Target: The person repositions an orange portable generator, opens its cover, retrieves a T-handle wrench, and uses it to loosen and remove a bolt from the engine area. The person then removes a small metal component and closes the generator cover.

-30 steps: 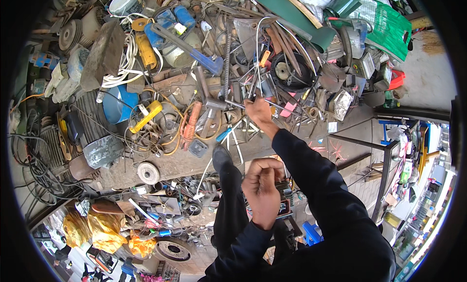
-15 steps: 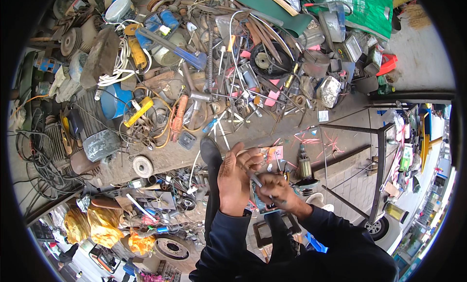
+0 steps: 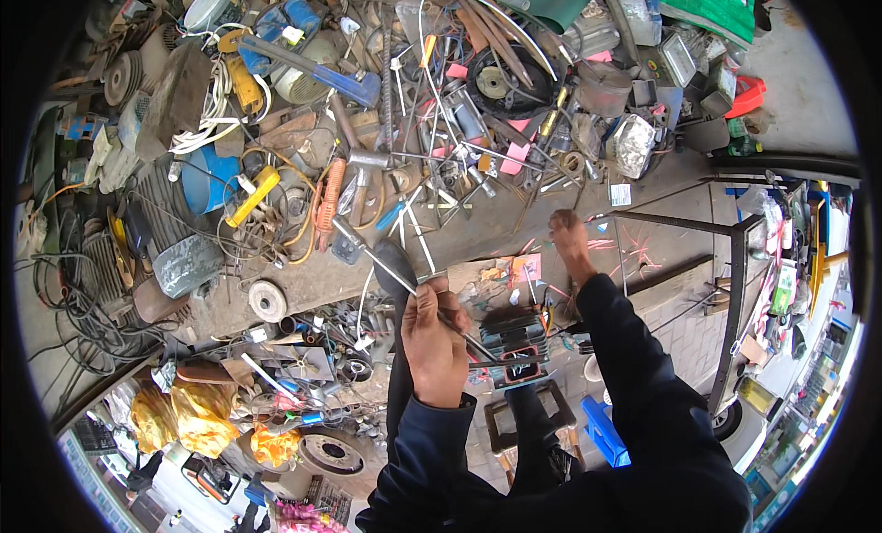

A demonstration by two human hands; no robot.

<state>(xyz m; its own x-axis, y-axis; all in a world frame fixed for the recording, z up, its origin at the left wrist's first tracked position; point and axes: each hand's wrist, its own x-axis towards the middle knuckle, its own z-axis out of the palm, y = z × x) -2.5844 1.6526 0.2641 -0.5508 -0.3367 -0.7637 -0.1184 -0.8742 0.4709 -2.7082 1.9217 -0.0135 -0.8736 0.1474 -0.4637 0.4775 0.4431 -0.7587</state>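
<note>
My left hand is closed around the shaft of a T-handle socket wrench. The wrench lies slantwise, its thick silver socket end up to the left and its dark crossbar over a finned metal housing with a red-edged opening. My right hand is stretched out to the bench's front part, close to the pile of tools. Its fingers are curled in, and whatever they hold, if anything, is too small to make out. A stained piece of cardboard lies between the hands.
Loose tools and metal parts crowd the bench, among them a blue-handled pipe wrench and a black pulley. A dark metal frame stands at right. A stool and a blue object are below.
My right hand has left the wrench and moved up and right to the bench. My left hand keeps the wrench, now with its socket end pointing up left. The view has shifted slightly.
</note>
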